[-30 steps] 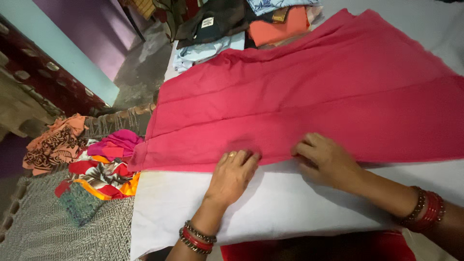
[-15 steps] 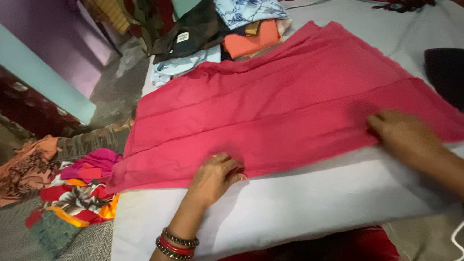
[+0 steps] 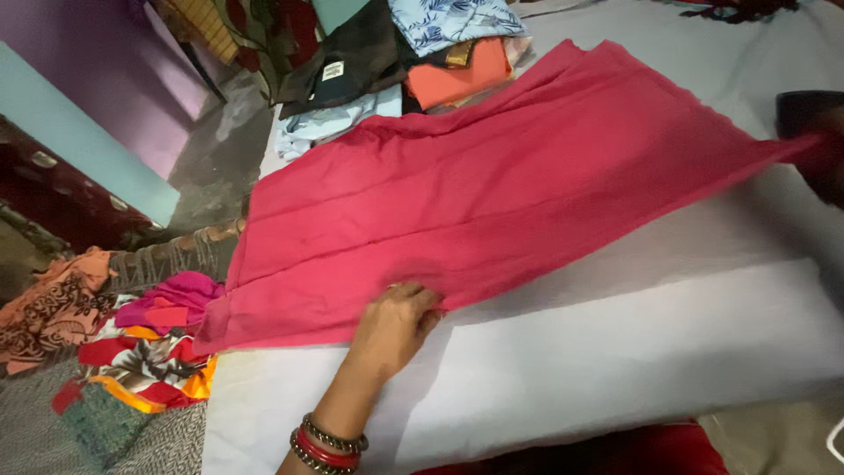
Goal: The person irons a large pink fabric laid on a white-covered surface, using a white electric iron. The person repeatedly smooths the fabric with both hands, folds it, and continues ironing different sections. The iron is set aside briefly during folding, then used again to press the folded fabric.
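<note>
A large pink-red garment (image 3: 492,193) lies spread across a white padded surface (image 3: 633,343). My left hand (image 3: 394,324), with bangles on the wrist, presses flat on the garment's near hem, fingers together. My right hand (image 3: 826,163) is at the far right edge of the view, mostly cut off, and grips the garment's right corner, lifting that edge off the surface so the cloth stretches taut between the two hands.
Folded clothes (image 3: 457,62) in blue, orange and dark colours are stacked at the far end. A heap of colourful fabrics (image 3: 132,352) lies on the floor at the left. A dark object (image 3: 800,110) sits at the right edge.
My right hand has slid along the hem to the right corner and raised it. My left hand stayed pressed on the near hem. The view shifted left.
</note>
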